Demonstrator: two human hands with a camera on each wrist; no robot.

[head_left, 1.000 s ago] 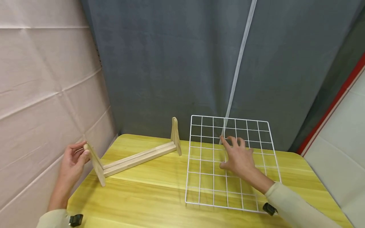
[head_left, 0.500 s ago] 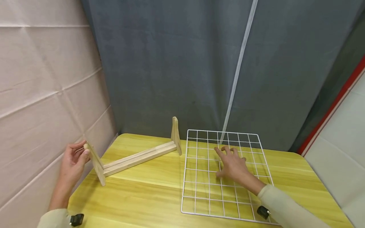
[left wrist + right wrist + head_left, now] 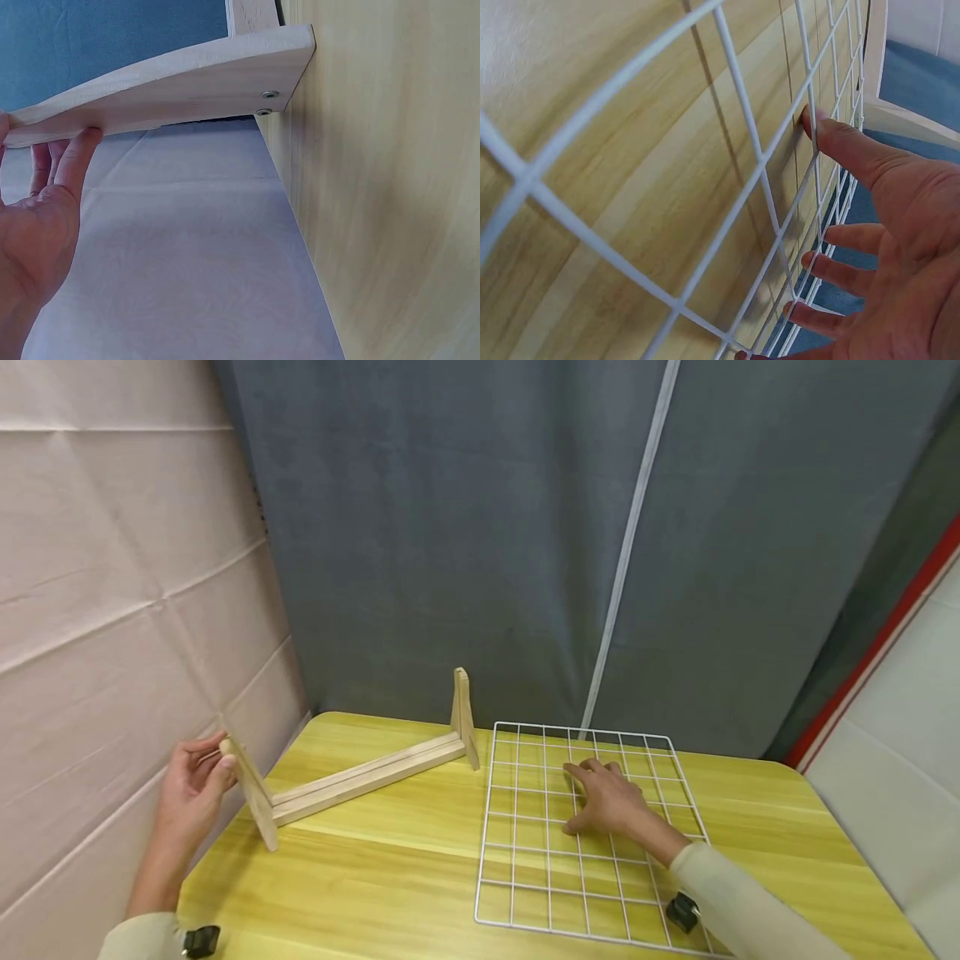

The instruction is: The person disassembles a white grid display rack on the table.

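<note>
A wooden stand (image 3: 360, 777), a long base with an upright end panel at each end, lies slantwise on the yellow table (image 3: 375, 877). My left hand (image 3: 197, 777) pinches the top of the near end panel at the table's left edge. In the left wrist view my fingers (image 3: 75, 161) lie against that end panel (image 3: 187, 82). A white wire grid (image 3: 525, 860) lies almost flat on the table's right half. My right hand (image 3: 611, 802) rests on it with the fingers spread and straight. The right wrist view shows the thumb (image 3: 855, 150) against the grid wires (image 3: 765, 172).
A grey curtain (image 3: 450, 527) with a pale seam strip hangs close behind the table. A beige padded wall (image 3: 112, 568) runs along the left side, right behind my left hand. The table's right edge drops to a pale floor with a red strip (image 3: 885, 627).
The wire grid has tipped down from a raised tilt to lie almost flat on the table, my right hand going down with it. My left hand and the wooden stand have stayed put.
</note>
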